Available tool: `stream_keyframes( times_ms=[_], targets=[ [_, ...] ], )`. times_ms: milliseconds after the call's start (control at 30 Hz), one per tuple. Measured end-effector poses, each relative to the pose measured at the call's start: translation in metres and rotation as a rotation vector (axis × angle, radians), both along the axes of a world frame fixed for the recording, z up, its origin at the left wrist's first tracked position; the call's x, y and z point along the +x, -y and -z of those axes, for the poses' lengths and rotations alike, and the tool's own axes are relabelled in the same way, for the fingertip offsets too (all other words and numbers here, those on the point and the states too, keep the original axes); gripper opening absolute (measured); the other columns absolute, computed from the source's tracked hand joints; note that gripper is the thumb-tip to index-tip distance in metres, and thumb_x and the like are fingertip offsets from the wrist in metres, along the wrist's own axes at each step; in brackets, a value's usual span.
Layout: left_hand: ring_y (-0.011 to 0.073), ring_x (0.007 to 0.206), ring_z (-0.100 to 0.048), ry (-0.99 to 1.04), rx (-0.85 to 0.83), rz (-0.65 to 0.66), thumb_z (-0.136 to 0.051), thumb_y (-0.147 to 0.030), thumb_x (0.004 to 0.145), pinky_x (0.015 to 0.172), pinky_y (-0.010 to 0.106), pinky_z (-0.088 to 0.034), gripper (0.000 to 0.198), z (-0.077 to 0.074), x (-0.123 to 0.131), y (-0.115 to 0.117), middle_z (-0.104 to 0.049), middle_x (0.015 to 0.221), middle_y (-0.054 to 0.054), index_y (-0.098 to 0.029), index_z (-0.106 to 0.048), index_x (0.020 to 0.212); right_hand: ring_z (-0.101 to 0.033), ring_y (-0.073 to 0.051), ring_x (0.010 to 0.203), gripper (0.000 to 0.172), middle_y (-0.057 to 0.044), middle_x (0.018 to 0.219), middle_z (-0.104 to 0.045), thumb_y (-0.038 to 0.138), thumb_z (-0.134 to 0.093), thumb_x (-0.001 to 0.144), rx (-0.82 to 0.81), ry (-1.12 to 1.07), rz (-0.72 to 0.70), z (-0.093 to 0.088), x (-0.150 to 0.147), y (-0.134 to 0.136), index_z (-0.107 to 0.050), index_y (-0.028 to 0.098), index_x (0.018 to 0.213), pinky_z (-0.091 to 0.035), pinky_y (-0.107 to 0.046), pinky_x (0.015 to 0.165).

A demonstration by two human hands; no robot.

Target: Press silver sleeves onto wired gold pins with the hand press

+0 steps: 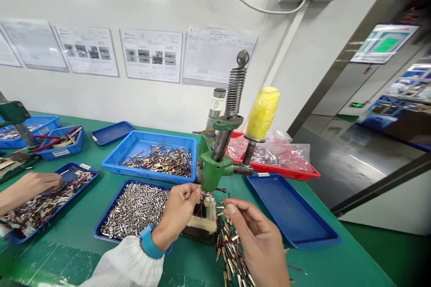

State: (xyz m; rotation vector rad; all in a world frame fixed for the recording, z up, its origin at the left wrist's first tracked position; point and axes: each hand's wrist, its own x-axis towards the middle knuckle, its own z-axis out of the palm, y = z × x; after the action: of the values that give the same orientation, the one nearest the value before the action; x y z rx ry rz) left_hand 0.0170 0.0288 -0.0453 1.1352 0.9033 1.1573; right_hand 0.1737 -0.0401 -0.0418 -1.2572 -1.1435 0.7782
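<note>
A green hand press [215,168] with a spring and a yellow-wrapped lever handle [263,112] stands on the green bench. My left hand [177,215] is pinched shut at the press base, fingertips on a small part under the ram. My right hand [259,240] is closed around a bundle of thin wires with gold metal ends [230,251], held just right of the press base. Which part the left fingers pinch is too small to name.
A blue tray of silver sleeves [111,233] lies left of the press, a blue tray of gold terminals [153,143] behind it, an empty blue tray [292,215] to the right, a red tray with plastic bags [303,171] behind. Another person's hand [32,186] rests over a tray of wires at left.
</note>
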Motion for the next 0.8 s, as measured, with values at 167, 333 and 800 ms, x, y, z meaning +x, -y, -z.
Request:
stream_keyframes(
  times_ms=[167, 333, 800],
  targets=[
    [0.0174, 0.065, -0.058, -0.019, 0.062, -0.009, -0.073, -0.052, 0.077, 0.064, 0.027, -0.045, 0.040, 0.006, 0.003, -0.001, -0.069, 0.069, 0.006, -0.012, -0.076, 0.078, -0.069, -0.021, 0.087, 0.026, -0.008, 0.095, -0.074, 0.042, -0.073, 0.081, 0.184, 0.121, 0.206, -0.039, 0.013, -0.008, -0.074, 0.020, 0.096, -0.057, -0.034, 0.082],
    [0.0194, 0.070, -0.060, -0.136, 0.201, -0.111, -0.069, -0.046, 0.083, 0.066, 0.026, -0.048, 0.034, 0.024, 0.000, 0.009, -0.069, 0.070, 0.004, -0.014, -0.078, 0.088, -0.067, -0.022, 0.097, 0.041, -0.011, 0.118, -0.068, 0.035, -0.072, 0.082, 0.485, 0.270, 0.387, -0.114, 0.017, -0.053, -0.064, 0.021, 0.121, -0.057, -0.041, 0.085],
    [0.0202, 0.076, -0.063, -0.222, 0.249, -0.061, -0.061, -0.043, 0.090, 0.069, 0.027, -0.048, 0.034, 0.030, -0.003, 0.009, -0.073, 0.080, 0.004, -0.016, -0.076, 0.105, -0.065, -0.021, 0.103, 0.035, -0.006, 0.120, -0.059, 0.024, -0.061, 0.092, 0.743, 0.399, 0.361, -0.154, -0.003, -0.039, -0.054, 0.028, 0.126, -0.056, -0.039, 0.088]
  ],
)
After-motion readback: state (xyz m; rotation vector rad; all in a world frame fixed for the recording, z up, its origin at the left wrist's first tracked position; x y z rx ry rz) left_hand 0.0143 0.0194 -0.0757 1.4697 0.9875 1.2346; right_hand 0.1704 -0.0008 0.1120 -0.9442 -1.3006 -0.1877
